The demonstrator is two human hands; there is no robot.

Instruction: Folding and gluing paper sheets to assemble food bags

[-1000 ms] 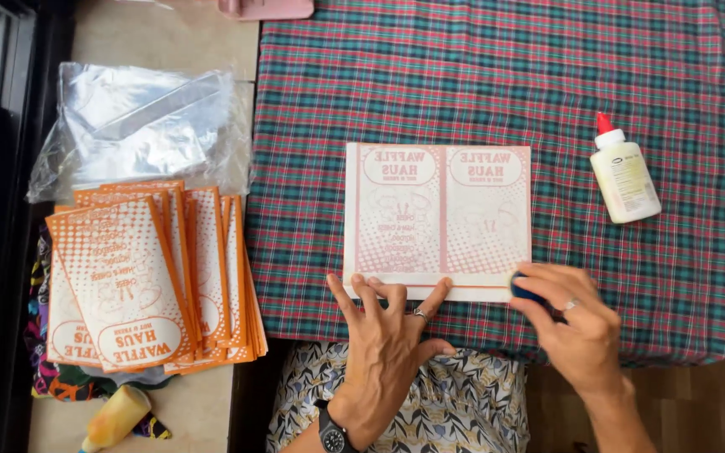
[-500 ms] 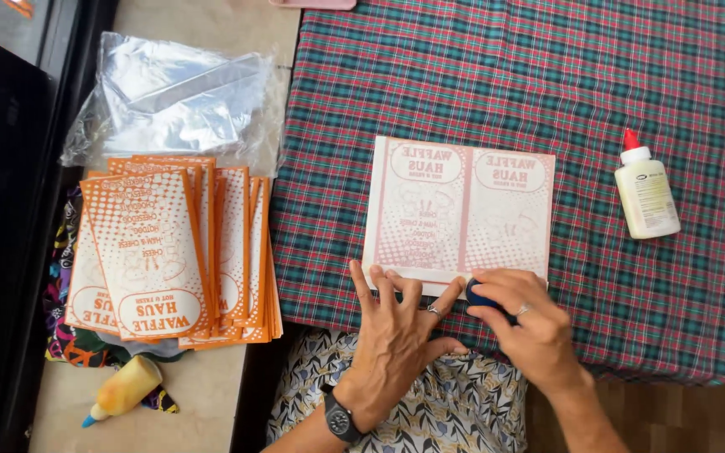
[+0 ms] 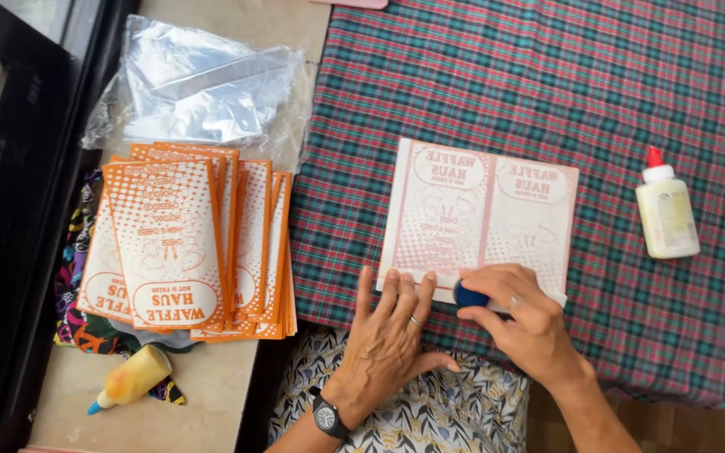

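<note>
A flat white paper sheet with faint orange print (image 3: 480,214) lies on the plaid tablecloth (image 3: 547,84). My left hand (image 3: 392,331) rests flat with fingers spread on the sheet's near edge, pinning it down. My right hand (image 3: 522,323) is closed around a small dark blue round object (image 3: 468,295), pressed against the sheet's near edge just right of my left fingers. Most of the blue object is hidden by my fingers.
A stack of orange printed paper bags (image 3: 186,243) lies fanned at the left, with a crumpled clear plastic bag (image 3: 199,92) behind it. A white glue bottle with a red cap (image 3: 667,214) lies at the right. A yellow bottle (image 3: 132,377) lies near the lower left.
My right hand with the blue object slid left along the sheet's near edge, toward my left hand. The camera view shifted, so everything sits further right in the picture.
</note>
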